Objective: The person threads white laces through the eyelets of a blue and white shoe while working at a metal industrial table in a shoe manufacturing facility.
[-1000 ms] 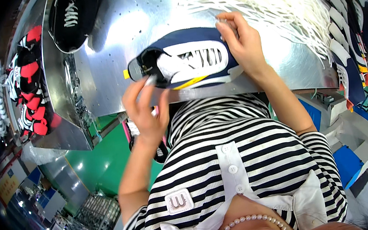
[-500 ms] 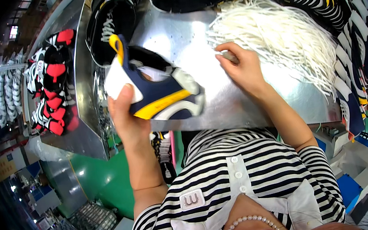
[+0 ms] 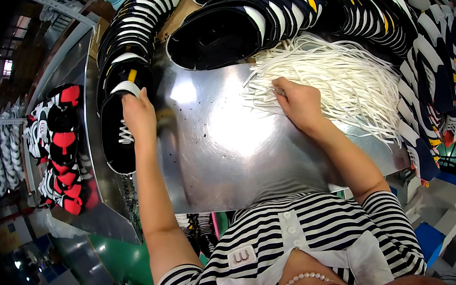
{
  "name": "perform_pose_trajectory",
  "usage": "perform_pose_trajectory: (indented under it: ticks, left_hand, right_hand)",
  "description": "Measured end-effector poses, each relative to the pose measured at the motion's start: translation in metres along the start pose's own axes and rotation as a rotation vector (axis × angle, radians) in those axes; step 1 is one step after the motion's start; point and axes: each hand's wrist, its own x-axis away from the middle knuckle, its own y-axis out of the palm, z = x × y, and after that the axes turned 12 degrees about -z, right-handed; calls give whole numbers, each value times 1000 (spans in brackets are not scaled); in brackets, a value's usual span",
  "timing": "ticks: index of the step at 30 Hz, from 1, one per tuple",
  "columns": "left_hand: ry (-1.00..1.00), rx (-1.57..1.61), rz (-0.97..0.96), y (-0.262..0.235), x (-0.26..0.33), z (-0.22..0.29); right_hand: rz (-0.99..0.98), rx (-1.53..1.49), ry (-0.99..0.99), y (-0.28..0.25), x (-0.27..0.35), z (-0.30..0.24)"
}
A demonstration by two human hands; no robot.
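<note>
My left hand (image 3: 139, 116) is closed on the white heel of a black shoe upper (image 3: 113, 147) at the front end of the left row, its yellow tab standing up beyond the fingers. White lacing shows in this upper beside my wrist. My right hand (image 3: 301, 105) is closed in a pinch at the left edge of a heap of white shoelaces (image 3: 339, 82). A small greyish thing shows between its thumb and forefinger, too small to name.
Beneath both hands is a shiny metal table (image 3: 214, 166). Nested shoe uppers (image 3: 216, 37) line its back, and more uppers (image 3: 430, 91) stand along the right. Black, white and red shoe pieces (image 3: 65, 141) lie on a surface at the left.
My left hand has carried the navy, white and yellow shoe upper from the middle over to the left row. My right hand has stayed by the laces. The view has shifted.
</note>
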Motion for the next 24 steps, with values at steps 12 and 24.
perform_pose_trajectory:
  ticks: [12,24]
  left_hand:
    - [167,319,176,75,-36,42]
    - [209,868,-111,141,-46,264]
  right_hand:
    - [-14,-39,39,-26,29,-12]
    - [-63,-407,29,-47,63,-14]
